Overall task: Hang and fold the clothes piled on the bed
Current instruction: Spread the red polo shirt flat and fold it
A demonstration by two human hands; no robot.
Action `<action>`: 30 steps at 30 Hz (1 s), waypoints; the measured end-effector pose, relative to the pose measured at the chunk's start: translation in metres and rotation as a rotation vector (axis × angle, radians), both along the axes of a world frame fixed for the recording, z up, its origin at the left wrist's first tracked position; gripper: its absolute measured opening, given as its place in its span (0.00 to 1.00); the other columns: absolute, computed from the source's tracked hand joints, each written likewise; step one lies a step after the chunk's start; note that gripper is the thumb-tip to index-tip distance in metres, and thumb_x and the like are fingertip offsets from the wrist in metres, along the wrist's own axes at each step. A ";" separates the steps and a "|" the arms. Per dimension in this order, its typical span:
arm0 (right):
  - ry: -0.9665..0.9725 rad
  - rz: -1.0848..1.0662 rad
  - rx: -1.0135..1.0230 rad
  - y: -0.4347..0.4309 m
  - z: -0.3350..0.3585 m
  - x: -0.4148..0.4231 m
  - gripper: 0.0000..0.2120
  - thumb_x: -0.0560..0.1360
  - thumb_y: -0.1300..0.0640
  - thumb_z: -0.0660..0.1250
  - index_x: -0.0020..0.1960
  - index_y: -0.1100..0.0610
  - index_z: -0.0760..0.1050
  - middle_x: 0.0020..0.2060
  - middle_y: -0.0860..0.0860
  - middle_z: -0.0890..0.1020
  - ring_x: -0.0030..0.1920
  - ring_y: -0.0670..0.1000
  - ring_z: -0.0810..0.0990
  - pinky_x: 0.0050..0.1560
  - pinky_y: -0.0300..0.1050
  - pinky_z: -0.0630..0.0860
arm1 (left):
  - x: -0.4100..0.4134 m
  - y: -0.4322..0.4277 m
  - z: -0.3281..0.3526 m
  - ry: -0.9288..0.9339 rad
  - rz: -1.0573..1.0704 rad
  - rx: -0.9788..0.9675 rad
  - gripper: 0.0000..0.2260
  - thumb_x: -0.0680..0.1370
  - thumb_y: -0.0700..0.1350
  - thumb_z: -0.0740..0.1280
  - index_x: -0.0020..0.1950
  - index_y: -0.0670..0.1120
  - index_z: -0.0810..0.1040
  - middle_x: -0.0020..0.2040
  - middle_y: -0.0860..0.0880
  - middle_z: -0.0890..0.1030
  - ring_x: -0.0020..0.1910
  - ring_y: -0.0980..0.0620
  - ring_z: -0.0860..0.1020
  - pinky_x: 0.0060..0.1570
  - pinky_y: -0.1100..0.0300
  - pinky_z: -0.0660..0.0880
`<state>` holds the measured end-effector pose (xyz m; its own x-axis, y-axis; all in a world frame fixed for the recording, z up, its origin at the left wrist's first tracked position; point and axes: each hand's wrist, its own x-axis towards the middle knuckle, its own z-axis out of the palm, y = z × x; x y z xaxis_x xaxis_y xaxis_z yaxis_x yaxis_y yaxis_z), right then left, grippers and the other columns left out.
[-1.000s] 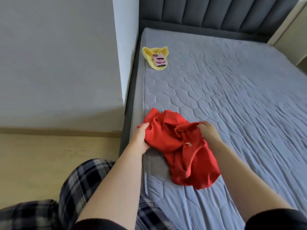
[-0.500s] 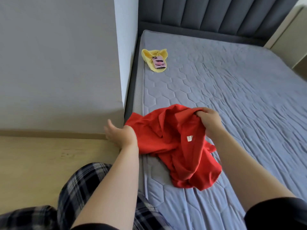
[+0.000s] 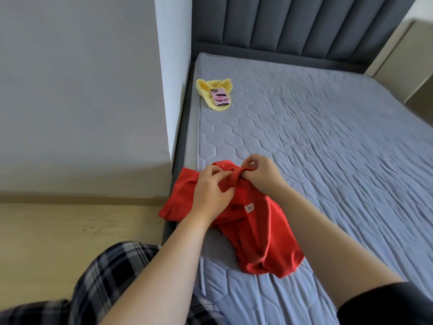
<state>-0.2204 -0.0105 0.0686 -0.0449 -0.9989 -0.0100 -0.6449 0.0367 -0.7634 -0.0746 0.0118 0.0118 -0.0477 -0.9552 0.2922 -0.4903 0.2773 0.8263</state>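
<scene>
A crumpled red garment (image 3: 262,242) with a small white label lies at the near left edge of the grey quilted bed (image 3: 328,160); one corner hangs over the bed's side. My left hand (image 3: 212,193) and my right hand (image 3: 260,174) meet at its upper hem, and both pinch the rolled red edge between fingers and thumb. Further up the bed's left side lies a small yellow garment (image 3: 206,89).
A pink phone (image 3: 220,97) rests on the yellow garment. A grey wall block (image 3: 82,102) stands left of the bed, with wooden floor (image 3: 70,231) below it. A dark padded headboard (image 3: 293,26) closes the far end. My plaid trouser leg (image 3: 98,282) is at lower left.
My left hand came in from the garment's left edge by the wall to the upper hem beside my right hand. The garment's top edge is now bunched between both hands.
</scene>
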 end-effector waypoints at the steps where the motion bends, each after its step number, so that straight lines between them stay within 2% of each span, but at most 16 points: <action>1: -0.002 0.005 -0.017 0.002 0.004 0.000 0.11 0.68 0.66 0.68 0.35 0.51 0.73 0.31 0.49 0.80 0.31 0.44 0.75 0.33 0.37 0.71 | 0.000 -0.001 0.006 -0.047 0.007 -0.028 0.17 0.69 0.41 0.74 0.57 0.44 0.82 0.52 0.49 0.75 0.56 0.50 0.73 0.57 0.66 0.66; 4: -0.015 -0.009 -0.083 0.007 0.023 -0.001 0.11 0.68 0.66 0.69 0.34 0.51 0.75 0.32 0.43 0.79 0.33 0.39 0.75 0.33 0.27 0.68 | -0.004 -0.005 0.029 -0.151 -0.046 -0.047 0.10 0.70 0.44 0.73 0.50 0.44 0.83 0.44 0.51 0.75 0.50 0.50 0.74 0.47 0.64 0.67; 6: -0.038 -0.027 -0.118 0.011 0.038 -0.001 0.08 0.67 0.66 0.69 0.36 0.53 0.78 0.33 0.44 0.80 0.35 0.40 0.76 0.36 0.29 0.71 | -0.011 -0.006 0.045 -0.194 -0.072 -0.027 0.07 0.71 0.46 0.70 0.46 0.45 0.82 0.40 0.52 0.74 0.47 0.49 0.75 0.41 0.63 0.64; 8: -0.072 -0.024 -0.141 0.017 0.054 -0.003 0.07 0.68 0.66 0.69 0.39 0.55 0.81 0.37 0.48 0.83 0.38 0.43 0.78 0.41 0.34 0.74 | -0.016 -0.007 0.061 -0.220 -0.056 0.010 0.07 0.73 0.45 0.67 0.48 0.46 0.82 0.43 0.48 0.78 0.47 0.45 0.77 0.42 0.59 0.67; 11: -0.130 0.022 -0.167 0.026 0.078 -0.007 0.09 0.69 0.68 0.68 0.42 0.56 0.82 0.41 0.52 0.84 0.40 0.46 0.80 0.44 0.34 0.76 | -0.020 -0.005 0.089 -0.217 -0.060 0.054 0.05 0.73 0.45 0.65 0.46 0.48 0.80 0.45 0.47 0.81 0.48 0.44 0.78 0.42 0.57 0.70; 13: -0.136 0.053 -0.199 0.029 0.097 -0.008 0.10 0.69 0.69 0.68 0.44 0.56 0.82 0.41 0.51 0.84 0.42 0.47 0.80 0.46 0.36 0.77 | -0.020 -0.001 0.111 -0.251 -0.078 0.049 0.04 0.73 0.45 0.64 0.39 0.51 0.75 0.40 0.48 0.80 0.45 0.44 0.78 0.38 0.58 0.67; 15: -0.161 0.080 -0.239 0.028 0.121 -0.006 0.11 0.70 0.69 0.67 0.45 0.54 0.82 0.42 0.50 0.83 0.43 0.45 0.80 0.44 0.31 0.76 | -0.015 0.001 0.136 -0.271 -0.067 0.010 0.07 0.74 0.44 0.63 0.36 0.50 0.73 0.34 0.50 0.76 0.42 0.44 0.77 0.35 0.58 0.64; 17: -0.202 0.100 -0.291 0.025 0.146 -0.001 0.11 0.71 0.68 0.68 0.47 0.55 0.82 0.44 0.51 0.83 0.44 0.44 0.79 0.45 0.32 0.76 | -0.007 0.000 0.167 -0.236 -0.042 -0.030 0.08 0.75 0.41 0.62 0.36 0.46 0.76 0.32 0.49 0.75 0.40 0.44 0.77 0.33 0.60 0.64; 19: -0.222 0.100 -0.371 0.022 0.172 0.008 0.12 0.71 0.67 0.69 0.51 0.56 0.81 0.44 0.50 0.82 0.42 0.44 0.79 0.47 0.38 0.78 | 0.004 -0.003 0.202 -0.111 0.014 -0.055 0.10 0.75 0.39 0.61 0.36 0.46 0.79 0.29 0.53 0.74 0.34 0.50 0.75 0.29 0.67 0.65; 21: -0.207 0.077 -0.448 0.019 0.193 0.020 0.12 0.69 0.64 0.71 0.51 0.53 0.77 0.42 0.45 0.80 0.40 0.43 0.78 0.40 0.39 0.78 | 0.014 -0.005 0.238 0.006 0.119 -0.074 0.14 0.75 0.40 0.62 0.31 0.48 0.77 0.26 0.56 0.71 0.29 0.57 0.70 0.28 0.67 0.64; 23: -0.107 0.056 -0.479 0.017 0.208 0.031 0.10 0.68 0.62 0.70 0.47 0.53 0.74 0.39 0.45 0.78 0.39 0.44 0.76 0.35 0.39 0.73 | 0.023 -0.004 0.273 0.085 0.211 -0.098 0.15 0.75 0.39 0.61 0.28 0.48 0.73 0.24 0.55 0.70 0.28 0.56 0.68 0.27 0.66 0.63; 25: 0.059 0.079 -0.449 0.016 0.217 0.041 0.06 0.67 0.60 0.69 0.40 0.53 0.72 0.35 0.47 0.77 0.37 0.49 0.76 0.35 0.42 0.68 | 0.033 -0.001 0.304 0.163 0.286 -0.138 0.12 0.75 0.39 0.61 0.32 0.47 0.76 0.26 0.53 0.72 0.31 0.53 0.71 0.30 0.64 0.66; 27: 0.131 0.086 -0.444 0.017 0.233 0.049 0.06 0.67 0.60 0.68 0.35 0.53 0.71 0.30 0.48 0.75 0.37 0.54 0.76 0.34 0.43 0.68 | 0.048 0.004 0.332 0.206 0.358 -0.198 0.10 0.75 0.38 0.60 0.37 0.45 0.78 0.31 0.50 0.76 0.35 0.49 0.73 0.34 0.62 0.67; 29: 0.073 0.038 -0.524 0.018 0.262 0.055 0.07 0.68 0.59 0.70 0.35 0.52 0.72 0.29 0.47 0.76 0.36 0.55 0.77 0.35 0.43 0.71 | 0.065 0.012 0.355 0.107 0.388 -0.261 0.10 0.75 0.38 0.60 0.50 0.46 0.79 0.44 0.49 0.81 0.42 0.50 0.75 0.41 0.63 0.69; 30: 0.036 0.026 -0.586 0.019 0.282 0.059 0.07 0.68 0.59 0.70 0.35 0.51 0.73 0.29 0.47 0.76 0.35 0.55 0.78 0.36 0.43 0.73 | 0.073 0.016 0.366 -0.031 0.393 -0.289 0.15 0.75 0.39 0.60 0.60 0.48 0.76 0.52 0.48 0.81 0.46 0.49 0.76 0.45 0.61 0.71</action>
